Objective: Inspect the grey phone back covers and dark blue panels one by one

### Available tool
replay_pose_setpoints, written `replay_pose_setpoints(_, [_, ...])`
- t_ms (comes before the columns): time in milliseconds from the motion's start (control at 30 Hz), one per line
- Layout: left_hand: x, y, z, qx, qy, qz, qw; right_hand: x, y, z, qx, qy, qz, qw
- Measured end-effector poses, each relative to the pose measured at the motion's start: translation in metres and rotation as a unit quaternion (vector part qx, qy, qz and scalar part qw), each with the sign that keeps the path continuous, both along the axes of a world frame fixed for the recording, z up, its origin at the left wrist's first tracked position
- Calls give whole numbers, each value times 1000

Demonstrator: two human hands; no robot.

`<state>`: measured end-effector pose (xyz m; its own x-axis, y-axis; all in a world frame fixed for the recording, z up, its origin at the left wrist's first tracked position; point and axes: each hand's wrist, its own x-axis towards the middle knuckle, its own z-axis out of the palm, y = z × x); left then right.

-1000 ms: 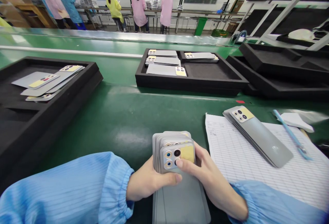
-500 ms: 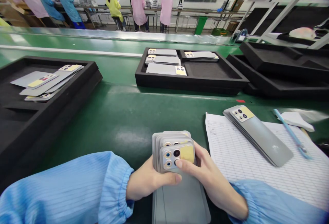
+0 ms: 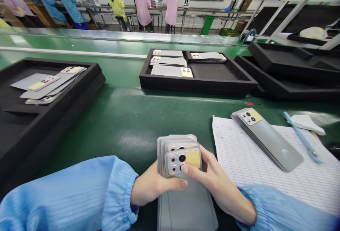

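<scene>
A stack of grey phone back covers (image 3: 186, 202) with camera cutouts and yellow film is held low in front of me. My left hand (image 3: 156, 185) grips its left side, thumb lying across the top cover. On the other side, my right hand (image 3: 212, 174) holds the right edge, its thumb touching the camera area. The fingers underneath are hidden. To the right, another pile of grey phone back covers (image 3: 268, 139) rests slanted on a lined paper sheet (image 3: 239, 167). A light blue pen (image 3: 302, 137) lies beside that pile.
A black tray (image 3: 196, 83) with several covers stands ahead on the green table (image 3: 119, 117). Another black tray (image 3: 87, 82) with covers is at left. Black trays (image 3: 292, 89) are stacked at right, behind a white scrap (image 3: 305, 123). Several people work in the background.
My hands and the stack hold nearly the same position. In the background, the person in pink at the far left has shifted slightly.
</scene>
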<state>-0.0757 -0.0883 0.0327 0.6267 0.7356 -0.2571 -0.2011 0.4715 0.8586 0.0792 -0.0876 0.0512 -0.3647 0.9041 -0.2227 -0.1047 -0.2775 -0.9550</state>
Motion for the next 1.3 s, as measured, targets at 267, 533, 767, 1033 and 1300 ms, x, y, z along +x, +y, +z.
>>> replay_pose_setpoints(267, [-1, -1, 1, -18, -17, 2, 1000, 2, 0, -3, 25, -16, 10, 1000])
replay_pose_setpoints(533, [-1, 1, 2, 4, -20, -7, 1000, 1, 2, -4, 20, -15, 5, 1000])
replay_pose_setpoints(767, [-1, 2, 0, 8, -19, -12, 1000, -1, 2, -3, 27, -42, -1, 999])
replay_pose_setpoints(1033, [-1, 1, 2, 18, 6, -11, 1000, 0, 0, -3, 8, -32, -8, 999])
replay_pose_setpoints(1300, [-1, 2, 3, 10, 20, -6, 1000, 0, -1, -3, -14, 4, -6, 1000])
